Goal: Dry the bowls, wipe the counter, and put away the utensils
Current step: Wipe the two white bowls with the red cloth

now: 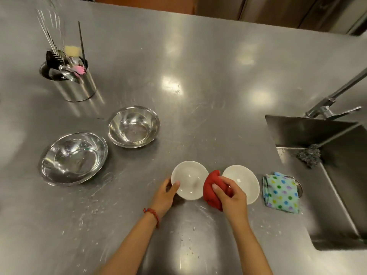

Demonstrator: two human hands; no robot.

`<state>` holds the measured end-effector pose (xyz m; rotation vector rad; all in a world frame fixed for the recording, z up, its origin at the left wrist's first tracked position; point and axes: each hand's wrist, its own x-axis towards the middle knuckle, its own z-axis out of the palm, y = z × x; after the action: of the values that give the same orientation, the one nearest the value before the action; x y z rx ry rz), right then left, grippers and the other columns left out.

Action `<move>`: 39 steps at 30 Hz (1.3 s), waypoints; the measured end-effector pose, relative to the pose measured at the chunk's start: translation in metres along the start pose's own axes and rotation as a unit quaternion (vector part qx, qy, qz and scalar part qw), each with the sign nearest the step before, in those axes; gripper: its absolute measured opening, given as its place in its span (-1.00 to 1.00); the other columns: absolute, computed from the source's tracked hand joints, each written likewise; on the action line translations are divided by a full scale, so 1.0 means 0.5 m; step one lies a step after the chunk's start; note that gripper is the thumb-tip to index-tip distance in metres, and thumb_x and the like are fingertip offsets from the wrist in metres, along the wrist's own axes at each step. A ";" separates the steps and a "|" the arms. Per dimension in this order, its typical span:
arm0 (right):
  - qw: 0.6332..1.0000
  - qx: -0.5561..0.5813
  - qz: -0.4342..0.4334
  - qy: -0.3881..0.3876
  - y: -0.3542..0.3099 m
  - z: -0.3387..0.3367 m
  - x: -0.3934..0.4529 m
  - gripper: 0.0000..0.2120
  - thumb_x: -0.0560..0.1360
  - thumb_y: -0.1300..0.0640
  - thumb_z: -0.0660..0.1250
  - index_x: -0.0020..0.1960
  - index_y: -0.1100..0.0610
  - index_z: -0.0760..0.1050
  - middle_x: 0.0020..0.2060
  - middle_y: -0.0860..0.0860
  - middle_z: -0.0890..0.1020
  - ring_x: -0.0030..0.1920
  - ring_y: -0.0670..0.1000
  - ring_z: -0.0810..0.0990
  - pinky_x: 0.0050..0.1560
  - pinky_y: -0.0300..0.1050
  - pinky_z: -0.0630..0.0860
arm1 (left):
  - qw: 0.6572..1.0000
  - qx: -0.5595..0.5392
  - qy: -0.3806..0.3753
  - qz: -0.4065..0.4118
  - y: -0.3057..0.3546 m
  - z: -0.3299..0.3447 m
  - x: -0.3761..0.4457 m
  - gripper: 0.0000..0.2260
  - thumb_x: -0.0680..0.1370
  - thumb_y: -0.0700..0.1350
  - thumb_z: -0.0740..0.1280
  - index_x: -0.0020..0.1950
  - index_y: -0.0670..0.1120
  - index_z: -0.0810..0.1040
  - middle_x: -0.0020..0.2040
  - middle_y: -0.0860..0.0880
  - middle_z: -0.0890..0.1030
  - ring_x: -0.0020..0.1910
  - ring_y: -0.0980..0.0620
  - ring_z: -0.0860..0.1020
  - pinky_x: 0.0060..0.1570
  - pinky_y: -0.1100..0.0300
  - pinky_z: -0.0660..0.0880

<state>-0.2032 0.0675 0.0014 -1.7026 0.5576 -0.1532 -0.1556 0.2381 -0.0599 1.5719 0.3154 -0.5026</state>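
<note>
Two white bowls stand side by side near the counter's front. My left hand (165, 193) grips the left white bowl (190, 179) by its rim, thumb inside. My right hand (231, 197) holds a bunched red cloth (211, 187) between the two bowls, partly covering the right white bowl (245, 180). Two steel bowls sit to the left: a large steel bowl (73, 158) and a smaller steel bowl (134, 127). A steel utensil holder (76, 85) with a whisk, spoons and a pink tool stands at the back left. Water drops speckle the steel counter (188, 243).
A folded dotted cloth (281, 192) lies at the sink's left edge. The sink (325, 175) opens at the right, with a steel scrubber (308, 155) on its ledge and a tap (329, 108) above. A yellow sponge (72, 50) lies behind the holder.
</note>
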 end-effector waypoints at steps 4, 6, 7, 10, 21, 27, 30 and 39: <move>1.000 0.001 -0.003 0.016 -0.008 -0.003 -0.007 -0.70 0.41 0.26 0.41 -0.08 -0.15 0.53 -0.10 -0.19 0.60 -0.07 -0.17 0.55 -0.08 -0.33 0.46 | 0.996 -0.077 -0.026 -0.024 0.015 -0.005 -0.001 -0.77 0.54 -0.25 0.25 0.17 -0.05 0.45 0.01 -0.06 0.57 -0.28 0.04 0.65 -0.43 0.20 0.57; 1.000 0.003 -0.003 0.011 -0.015 -0.001 -0.007 -0.71 0.42 0.25 0.41 -0.08 -0.16 0.52 -0.09 -0.20 0.59 -0.06 -0.17 0.55 -0.10 -0.36 0.48 | 0.996 -0.083 -0.022 -0.017 0.022 -0.005 -0.004 -0.72 0.53 -0.31 0.24 0.20 -0.09 0.43 0.04 -0.09 0.54 -0.22 0.00 0.62 -0.43 0.20 0.57; 1.000 0.005 -0.008 0.008 -0.020 0.002 -0.006 -0.71 0.42 0.24 0.41 -0.07 -0.16 0.52 -0.08 -0.19 0.59 -0.05 -0.17 0.55 -0.15 -0.40 0.49 | 0.996 -0.090 -0.023 -0.014 0.024 -0.004 -0.007 -0.71 0.52 -0.33 0.23 0.20 -0.08 0.43 0.05 -0.09 0.54 -0.19 -0.01 0.61 -0.44 0.21 0.57; 0.999 -0.013 -0.038 -0.003 -0.036 0.011 0.000 -0.73 0.41 0.26 0.41 -0.02 -0.07 0.53 -0.06 -0.12 0.61 -0.05 -0.19 0.54 -0.16 -0.54 0.44 | 0.992 -0.125 -0.034 -0.004 0.031 -0.003 -0.017 -0.65 0.51 -0.36 0.21 0.08 0.08 0.43 0.02 -0.04 0.55 -0.25 0.00 0.65 -0.43 0.19 0.58; 0.895 -0.415 -0.146 -0.071 -0.064 0.069 -0.015 -0.64 0.54 0.10 0.21 0.34 0.02 0.33 0.22 0.05 0.46 0.16 0.07 0.47 0.13 -0.10 0.43 | 0.989 -0.077 -0.041 0.117 0.046 0.028 -0.053 -0.69 0.42 -0.03 0.17 0.15 0.14 0.46 0.12 0.06 0.55 0.04 0.18 0.54 -0.09 0.31 0.52; 0.902 -0.362 -0.066 -0.226 -0.075 0.071 -0.012 -0.73 0.45 0.25 0.30 0.15 0.13 0.53 0.08 0.08 0.62 -0.04 -0.10 0.52 -0.09 -0.58 0.37 | 0.989 -0.049 0.012 0.142 0.036 0.063 -0.069 -0.68 0.58 -0.28 0.09 0.16 0.11 0.42 0.16 -0.02 0.52 0.12 0.13 0.49 0.08 0.43 0.40; 0.944 -0.226 -0.082 -0.225 -0.089 0.056 -0.015 -0.74 0.39 0.33 0.37 0.06 0.16 0.59 0.01 0.07 0.66 -0.15 -0.28 0.54 -0.12 -0.67 0.29 | 0.989 -0.047 0.012 0.140 0.043 0.067 -0.076 -0.70 0.59 -0.22 0.08 0.07 0.17 0.45 0.11 0.05 0.55 0.12 0.14 0.51 0.08 0.36 0.43; 0.820 -0.557 -0.064 -0.114 -0.094 0.070 -0.031 -0.71 0.52 0.19 0.20 0.23 0.20 0.40 0.13 0.17 0.55 0.10 0.14 0.54 0.02 -0.06 0.50 | 0.984 -0.020 0.009 0.177 0.075 0.095 -0.091 -0.74 0.58 -0.13 0.13 0.08 0.26 0.39 0.08 0.26 0.47 0.03 0.40 0.47 -0.05 0.52 0.43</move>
<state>-0.1898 0.1106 0.0420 -2.8551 0.3443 0.3657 -0.1823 0.1931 -0.0053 1.5514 0.0563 -0.2040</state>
